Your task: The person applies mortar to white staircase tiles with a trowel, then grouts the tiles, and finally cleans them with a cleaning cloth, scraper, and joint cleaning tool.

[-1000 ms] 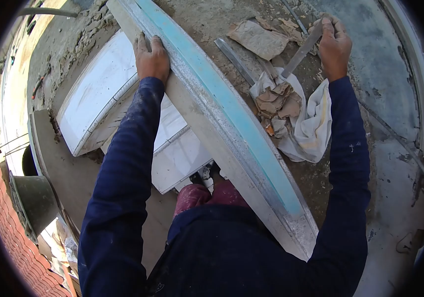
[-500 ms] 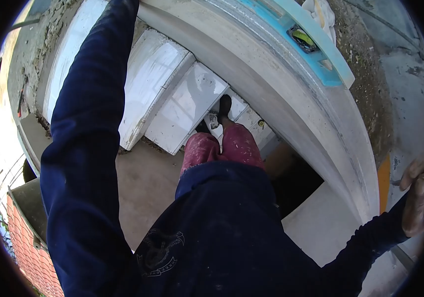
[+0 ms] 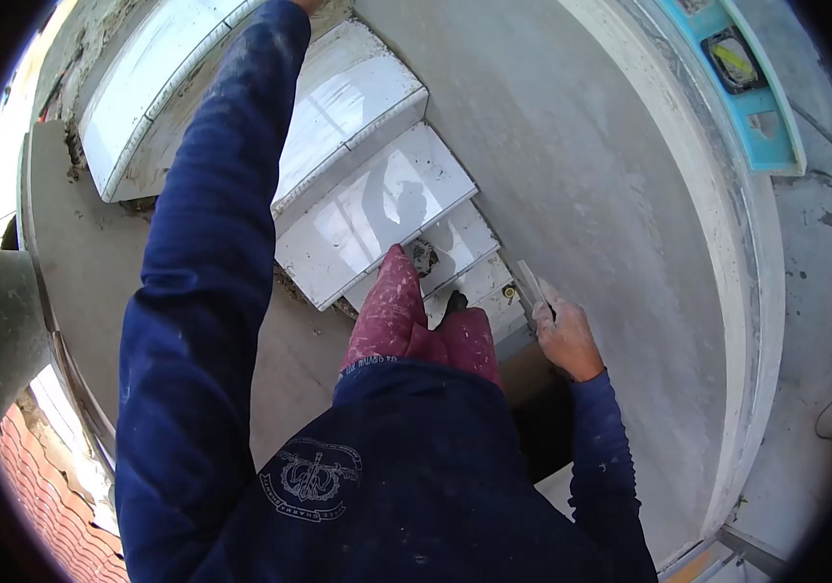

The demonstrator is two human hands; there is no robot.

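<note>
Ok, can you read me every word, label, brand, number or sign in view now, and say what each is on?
"DHARMA", probably: banner under the white emblem on the dark blue shirt; its other words are too small to read.
Waistband lettering on the maroon shorts: too blurred.
Flat tool in the right hand: none I can make out.
</note>
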